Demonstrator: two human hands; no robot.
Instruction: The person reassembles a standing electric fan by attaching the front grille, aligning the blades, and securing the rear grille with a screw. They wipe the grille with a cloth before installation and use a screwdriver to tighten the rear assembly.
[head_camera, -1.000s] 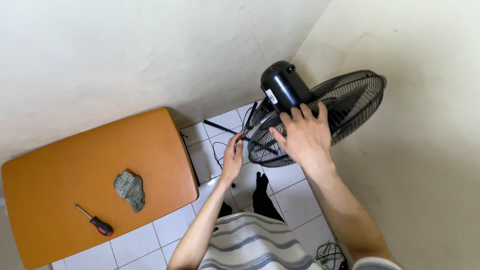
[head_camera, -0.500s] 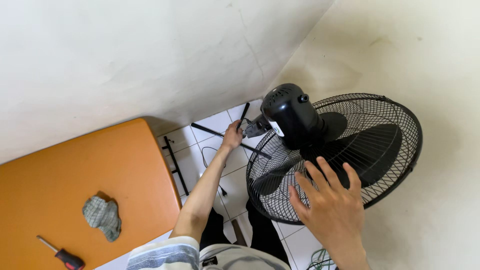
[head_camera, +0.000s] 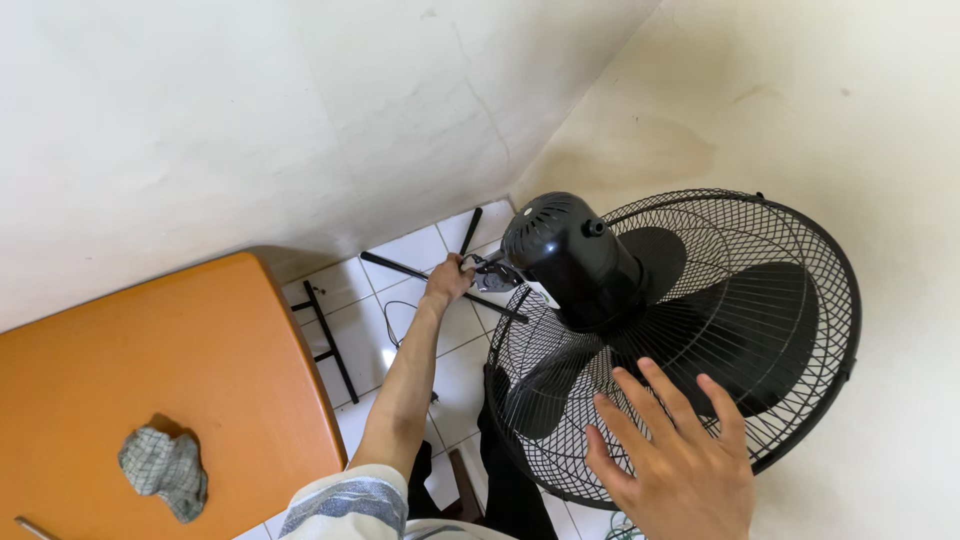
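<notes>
**Fan tipped toward the wall corner**

Fan (head_camera: 690, 330) off the floor beside the table's (head_camera: 150, 360) right edge, axis slanting, motor up-left, grille facing lower right. Left hand (head_camera: 445, 278) closed on the neck joint; right hand (head_camera: 680, 465) spread open against the grille.

One fan (head_camera: 690, 330), one table (head_camera: 150, 370), one rag (head_camera: 163, 468)

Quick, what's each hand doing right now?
Left hand: closed on the fitting at the fan's neck.
Right hand: open, fingers spread on the fan's rear grille.
</notes>
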